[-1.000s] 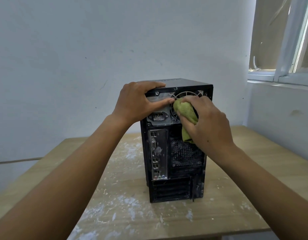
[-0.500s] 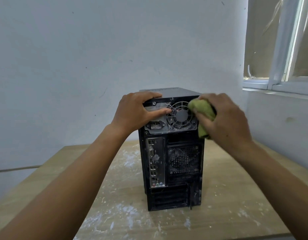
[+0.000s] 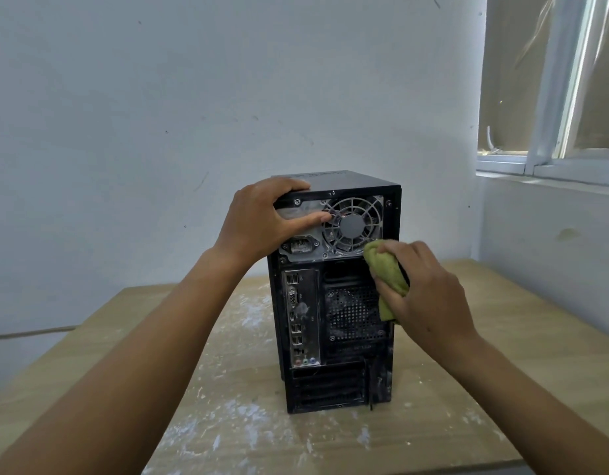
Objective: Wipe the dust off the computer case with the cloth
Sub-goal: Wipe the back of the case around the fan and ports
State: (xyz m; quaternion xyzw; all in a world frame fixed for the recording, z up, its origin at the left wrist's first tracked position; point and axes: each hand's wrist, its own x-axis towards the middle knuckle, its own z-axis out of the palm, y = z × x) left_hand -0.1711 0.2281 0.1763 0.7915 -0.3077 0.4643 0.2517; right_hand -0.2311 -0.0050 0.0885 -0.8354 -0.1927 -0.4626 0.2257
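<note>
Fig: my R grip (image 3: 429,296), bunched round cloth (image 3: 385,269), dropped from fan (image 3: 352,224) to case (image 3: 330,382) right edge; L grip (image 3: 258,217) clamped top corner; grille (image 3: 354,317) looked dusty.

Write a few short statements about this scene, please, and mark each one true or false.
1. The right hand holds the green cloth against the back of the computer case. True.
2. The left hand lies flat on the table. False: it grips the case's top rear edge.
3. The case lies on its side. False: it stands upright on the table.
4. The cloth is at the lower right of the fan grille. True.
</note>
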